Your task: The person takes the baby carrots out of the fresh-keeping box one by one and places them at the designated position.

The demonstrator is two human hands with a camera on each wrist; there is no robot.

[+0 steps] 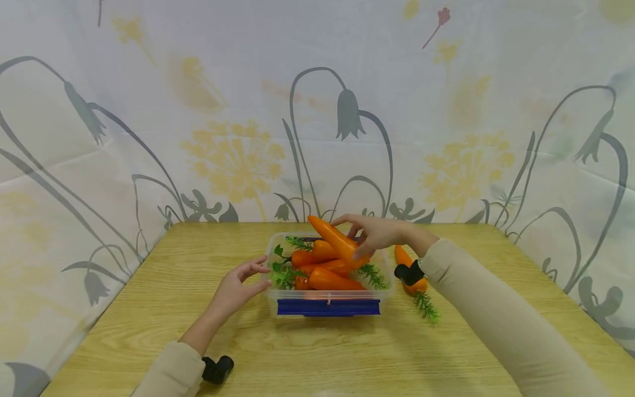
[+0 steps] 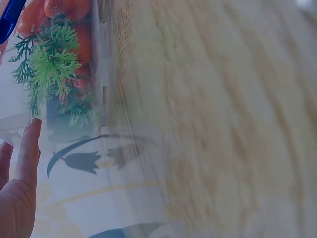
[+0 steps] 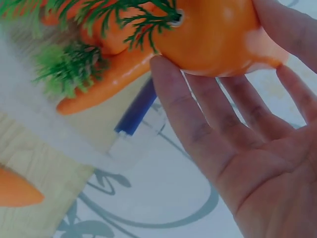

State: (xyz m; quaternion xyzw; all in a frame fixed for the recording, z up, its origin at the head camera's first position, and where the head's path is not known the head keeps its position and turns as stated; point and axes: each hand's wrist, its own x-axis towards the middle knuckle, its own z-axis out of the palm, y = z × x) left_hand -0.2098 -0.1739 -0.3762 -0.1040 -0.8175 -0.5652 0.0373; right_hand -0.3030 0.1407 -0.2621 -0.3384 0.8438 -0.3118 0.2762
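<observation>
A clear plastic box [image 1: 327, 295] with blue clips stands on the table, full of several orange carrots [image 1: 333, 279] with green leafy tops. Over its right half my right hand [image 1: 379, 234] grips one large carrot [image 1: 333, 236], its tip pointing up and left. The right wrist view has that carrot [image 3: 213, 39] between thumb and fingers, green fronds at its thick end. My left hand [image 1: 243, 284] is at the box's left side, fingers extended; in the left wrist view a fingertip of this hand [image 2: 22, 183] is at the rim. Whether it touches is hard to tell.
Outside the box, to its right, another carrot [image 1: 404, 256] lies on the wooden table [image 1: 173, 275], partly hidden by the right wrist's black camera mount [image 1: 409, 273]. A patterned cloth [image 1: 317, 110] hangs behind the table's far edge.
</observation>
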